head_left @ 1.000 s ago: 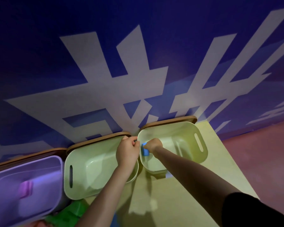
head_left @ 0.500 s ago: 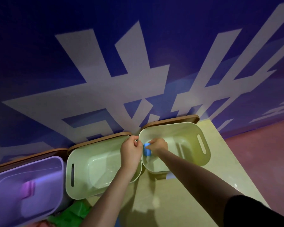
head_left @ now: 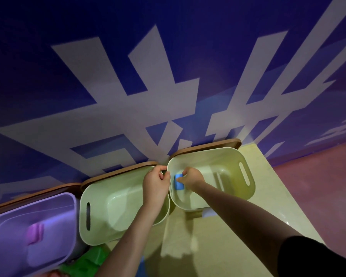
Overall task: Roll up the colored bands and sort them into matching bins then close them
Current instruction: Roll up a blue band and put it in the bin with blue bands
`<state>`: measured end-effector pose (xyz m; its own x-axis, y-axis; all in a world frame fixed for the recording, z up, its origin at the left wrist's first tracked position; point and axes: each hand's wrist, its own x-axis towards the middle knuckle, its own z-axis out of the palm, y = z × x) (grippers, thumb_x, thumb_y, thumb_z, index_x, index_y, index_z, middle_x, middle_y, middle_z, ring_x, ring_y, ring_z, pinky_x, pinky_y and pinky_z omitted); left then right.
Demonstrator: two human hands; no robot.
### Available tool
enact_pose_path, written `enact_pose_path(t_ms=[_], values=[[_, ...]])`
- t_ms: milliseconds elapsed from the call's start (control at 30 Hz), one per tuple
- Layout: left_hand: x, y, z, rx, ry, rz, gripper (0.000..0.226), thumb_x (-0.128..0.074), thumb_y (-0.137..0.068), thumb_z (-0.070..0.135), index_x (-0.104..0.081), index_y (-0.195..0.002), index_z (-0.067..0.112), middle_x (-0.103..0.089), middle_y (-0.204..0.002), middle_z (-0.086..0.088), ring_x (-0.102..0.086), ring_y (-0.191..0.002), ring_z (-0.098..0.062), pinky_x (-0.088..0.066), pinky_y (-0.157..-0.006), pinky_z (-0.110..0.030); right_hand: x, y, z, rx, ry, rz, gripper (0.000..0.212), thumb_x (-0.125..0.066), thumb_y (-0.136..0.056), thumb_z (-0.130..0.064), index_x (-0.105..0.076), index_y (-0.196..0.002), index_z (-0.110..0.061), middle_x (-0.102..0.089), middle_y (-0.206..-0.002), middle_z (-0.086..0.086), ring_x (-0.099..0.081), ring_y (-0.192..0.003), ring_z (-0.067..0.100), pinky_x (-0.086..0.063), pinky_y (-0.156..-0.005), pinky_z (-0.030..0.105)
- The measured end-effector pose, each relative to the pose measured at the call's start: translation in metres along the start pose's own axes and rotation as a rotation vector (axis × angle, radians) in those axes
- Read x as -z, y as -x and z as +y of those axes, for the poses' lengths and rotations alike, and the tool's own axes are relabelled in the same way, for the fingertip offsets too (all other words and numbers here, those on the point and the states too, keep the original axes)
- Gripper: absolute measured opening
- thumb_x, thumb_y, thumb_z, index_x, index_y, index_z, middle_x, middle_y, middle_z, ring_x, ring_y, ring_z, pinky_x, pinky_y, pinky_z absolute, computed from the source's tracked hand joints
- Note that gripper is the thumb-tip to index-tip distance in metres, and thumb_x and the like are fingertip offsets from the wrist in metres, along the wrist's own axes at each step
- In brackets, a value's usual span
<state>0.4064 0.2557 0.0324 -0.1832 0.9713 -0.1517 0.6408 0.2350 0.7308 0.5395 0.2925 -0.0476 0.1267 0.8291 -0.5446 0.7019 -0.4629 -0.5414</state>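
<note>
My right hand (head_left: 192, 177) pinches a small rolled blue band (head_left: 178, 182) just inside the left end of the right pale green bin (head_left: 250, 176). My left hand (head_left: 156, 181) hovers with curled fingers at the rims where this bin meets the middle pale green bin (head_left: 84, 196). Whether it holds anything is hidden. The middle bin shows nothing inside it. A purple bin (head_left: 73, 212) at the far left holds a rolled purple band (head_left: 35, 233). Brown lids (head_left: 208, 145) lean behind the bins against the wall.
The bins stand in a row on a pale yellow table (head_left: 238, 246) against a blue wall with white lettering. Loose green band material (head_left: 88, 260) lies by the front edge under the bins. Pink floor (head_left: 318, 186) drops away to the right of the table.
Both hands stay at the junction of the two green bins. The blue band in my right hand shows a little more, slightly deeper in the right bin. The view shifted slightly.
</note>
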Motion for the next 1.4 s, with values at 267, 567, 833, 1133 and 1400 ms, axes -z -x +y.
enact_pose_path(t_ms=[267, 567, 833, 1133, 1400], values=[[0.006, -0.002, 0.001, -0.01, -0.029, -0.007, 0.014, -0.062, -0.088, 0.028, -0.066, -0.1, 0.022, -0.05, -0.066, 0.004, -0.051, -0.062, -0.014, -0.035, -0.051, -0.024, 0.006, 0.004, -0.002, -0.029, 0.05, -0.03, 0.036, -0.064, -0.085, -0.04, -0.066, -0.1, -0.008, -0.064, -0.096, 0.007, -0.059, -0.093, 0.022, -0.044, -0.078, 0.028], [0.006, -0.001, 0.007, -0.019, 0.01, 0.001, 0.013, -0.059, -0.09, 0.027, -0.065, -0.101, 0.021, -0.053, -0.068, 0.005, -0.052, -0.064, -0.013, -0.037, -0.052, -0.025, 0.003, 0.005, -0.007, -0.076, 0.093, -0.025, 0.031, -0.065, -0.085, -0.032, -0.066, -0.103, -0.006, -0.062, -0.092, 0.006, -0.056, -0.083, 0.02, -0.042, -0.07, 0.025], [0.005, 0.0, 0.006, -0.013, 0.034, 0.005, 0.014, -0.059, -0.091, 0.026, -0.064, -0.103, 0.021, -0.054, -0.067, 0.006, -0.052, -0.062, -0.009, -0.035, -0.052, -0.022, -0.005, 0.004, -0.013, -0.086, 0.073, 0.045, 0.041, -0.069, -0.081, -0.045, -0.062, -0.104, -0.012, -0.061, -0.093, 0.003, -0.058, -0.086, 0.02, -0.042, -0.071, 0.026], [0.005, -0.002, 0.003, -0.003, 0.05, -0.007, 0.012, -0.059, -0.09, 0.028, -0.064, -0.1, 0.023, -0.054, -0.067, 0.006, -0.054, -0.064, -0.011, -0.039, -0.054, -0.024, -0.018, 0.006, -0.022, -0.026, 0.17, 0.129, 0.037, -0.069, -0.084, -0.03, -0.059, -0.114, -0.009, -0.064, -0.111, 0.008, -0.061, -0.103, 0.025, -0.049, -0.088, 0.03], [0.002, -0.005, 0.0, 0.017, 0.118, -0.015, 0.01, -0.062, -0.089, 0.019, -0.062, -0.099, 0.019, -0.054, -0.065, 0.002, -0.052, -0.06, -0.012, -0.041, -0.054, -0.02, -0.01, 0.003, -0.015, 0.013, 0.097, -0.004, 0.032, -0.064, -0.089, -0.033, -0.066, -0.105, -0.006, -0.067, -0.104, 0.01, -0.061, -0.095, 0.024, -0.043, -0.075, 0.026]])
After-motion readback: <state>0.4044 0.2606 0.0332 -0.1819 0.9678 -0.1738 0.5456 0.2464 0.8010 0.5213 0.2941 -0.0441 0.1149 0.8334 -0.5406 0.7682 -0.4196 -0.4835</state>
